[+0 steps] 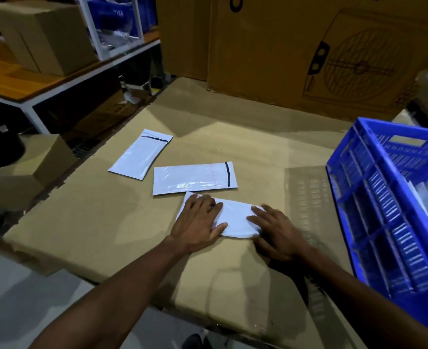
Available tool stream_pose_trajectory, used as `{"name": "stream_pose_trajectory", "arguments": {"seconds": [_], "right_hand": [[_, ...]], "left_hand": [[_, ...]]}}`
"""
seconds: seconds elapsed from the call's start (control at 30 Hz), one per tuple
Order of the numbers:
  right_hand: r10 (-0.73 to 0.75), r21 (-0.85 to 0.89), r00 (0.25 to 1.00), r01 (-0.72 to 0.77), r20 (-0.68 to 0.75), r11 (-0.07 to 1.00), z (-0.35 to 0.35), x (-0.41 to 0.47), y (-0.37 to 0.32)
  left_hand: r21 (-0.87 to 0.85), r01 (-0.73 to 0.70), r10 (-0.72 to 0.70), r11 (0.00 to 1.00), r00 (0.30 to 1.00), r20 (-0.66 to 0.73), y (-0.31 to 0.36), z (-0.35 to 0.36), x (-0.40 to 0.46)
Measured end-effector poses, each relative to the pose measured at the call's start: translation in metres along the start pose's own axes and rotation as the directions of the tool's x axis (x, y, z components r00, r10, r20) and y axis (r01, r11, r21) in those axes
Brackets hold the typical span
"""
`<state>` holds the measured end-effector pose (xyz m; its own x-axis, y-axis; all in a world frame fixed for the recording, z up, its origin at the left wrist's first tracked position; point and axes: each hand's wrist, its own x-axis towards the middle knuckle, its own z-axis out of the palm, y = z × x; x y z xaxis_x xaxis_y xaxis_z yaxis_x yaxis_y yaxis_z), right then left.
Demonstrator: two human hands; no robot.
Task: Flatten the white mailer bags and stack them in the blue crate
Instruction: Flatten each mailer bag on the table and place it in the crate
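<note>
While I watched the head view, my left hand (199,217) and right hand (275,230) lay flat, fingers (255,219) released, pressing the nearest mailer bag (235,217) onto the cardboard-covered bench (107,222). 2 more bags (195,178) lay just beyond it. It looked light, limp and slippery; I judged its edges the best hold. At right, the blue crate (374,212) held some already.

Cardboard work surface (107,222): nearest mailer (235,217) at centre, under left hand (197,220) and right hand (275,230). Second mailer (195,177) just beyond, 12 o'clock. Third mailer (141,153) at 11 o'clock. Crate (358,197) at 3 o'clock, mailers inside. Carton (308,46) standing behind.
</note>
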<state>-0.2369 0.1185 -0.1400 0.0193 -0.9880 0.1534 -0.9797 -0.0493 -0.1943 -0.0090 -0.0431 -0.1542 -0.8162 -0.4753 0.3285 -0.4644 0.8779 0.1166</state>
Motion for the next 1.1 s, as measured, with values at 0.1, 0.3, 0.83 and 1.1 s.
{"name": "stream_pose_trajectory", "arguments": {"seconds": [0.1, 0.3, 0.83, 1.1], "right_hand": [[0.064, -0.037, 0.997, -0.066, -0.038, 0.997, -0.004, -0.005, -0.006], [0.074, -0.002, 0.997, -0.074, 0.032, 0.997, 0.012, 0.022, -0.042], [0.082, 0.039, 0.989, -0.078, -0.124, 0.996, 0.037, 0.036, -0.077], [0.258, -0.036, 0.966, -0.259, -0.014, 0.965, 0.039, 0.023, -0.072]], "left_hand": [[-0.077, -0.022, 0.019, 0.997, 0.999, -0.040, 0.007, 0.005, -0.006], [-0.044, 0.021, -0.017, 0.999, 0.996, 0.091, 0.010, 0.007, -0.007], [-0.042, -0.007, 0.006, 0.999, 1.000, -0.025, 0.017, 0.014, -0.011], [0.049, 0.095, -0.102, 0.994, 0.983, 0.153, 0.016, 0.012, -0.013]]}}
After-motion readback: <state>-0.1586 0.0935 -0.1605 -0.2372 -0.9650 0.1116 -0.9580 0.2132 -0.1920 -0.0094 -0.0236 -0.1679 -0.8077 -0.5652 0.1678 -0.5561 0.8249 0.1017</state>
